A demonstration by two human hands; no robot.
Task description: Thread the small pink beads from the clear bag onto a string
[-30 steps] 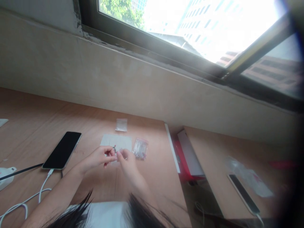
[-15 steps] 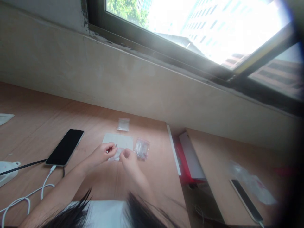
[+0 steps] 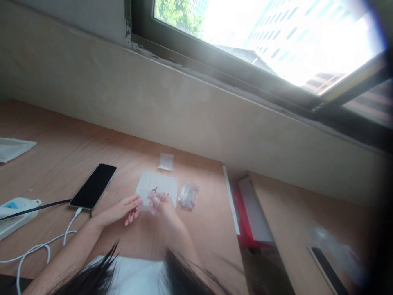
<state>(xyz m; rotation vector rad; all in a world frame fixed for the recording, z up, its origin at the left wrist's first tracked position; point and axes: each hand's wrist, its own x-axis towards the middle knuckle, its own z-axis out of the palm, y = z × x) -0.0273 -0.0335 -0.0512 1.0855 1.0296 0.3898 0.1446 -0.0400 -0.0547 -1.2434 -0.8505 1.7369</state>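
A small clear plastic bag (image 3: 154, 203) is stretched between my two hands, low over a white sheet (image 3: 159, 178). My left hand (image 3: 132, 206) pinches the bag's left edge between thumb and forefinger, its other fingers curled below. On the right, my right hand (image 3: 163, 203) grips the bag with bent fingers. Small dark pieces (image 3: 154, 189) show on the sheet just beyond the bag; their kind is too small to make out. Right of the sheet lies a filled clear zip bag (image 3: 188, 195). Behind it rests a smaller clear zip bag (image 3: 166, 162).
A black-screened phone (image 3: 94, 186) with a white cable (image 3: 70, 225) lies to the left, near a white power strip (image 3: 18, 211). The table's right edge borders a gap holding a red folder (image 3: 245, 225). Another phone (image 3: 328, 268) lies on the table beyond.
Both hands now hold the clear bag up between them; before, they were closed and pinching above the sheet. Dark pieces now show on the sheet. The view has shifted left.
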